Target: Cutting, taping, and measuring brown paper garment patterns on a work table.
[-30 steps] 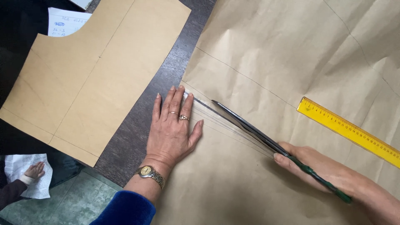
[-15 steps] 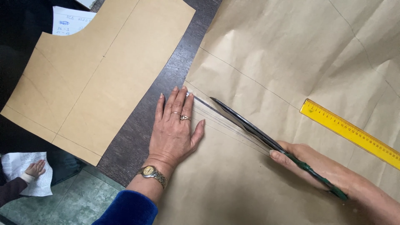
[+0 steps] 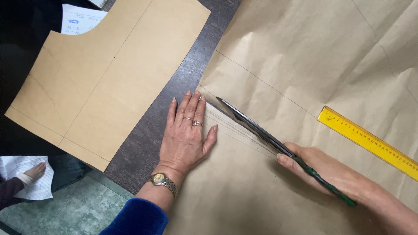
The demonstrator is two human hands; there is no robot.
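Note:
My left hand [image 3: 186, 135] lies flat, fingers together, on the near edge of a large brown paper sheet [image 3: 305, 65] and partly on the dark table [image 3: 174, 87]. It wears two rings and a wristwatch [image 3: 162, 180]. My right hand [image 3: 324, 167] grips long scissors [image 3: 252, 126] with green handles. The blades are slightly apart along a pencilled line, tips close to my left fingertips near the sheet's edge.
A yellow ruler [image 3: 370, 141] rests on the sheet at the right. A cut brown pattern piece [image 3: 109, 74] lies at the left, over a white note [image 3: 80, 19]. Lower left, another person's hand [image 3: 32, 172] holds white paper above a green floor.
The scissors have barely shifted along the line; the view has drifted slightly. My left hand stays pressed flat in the same place.

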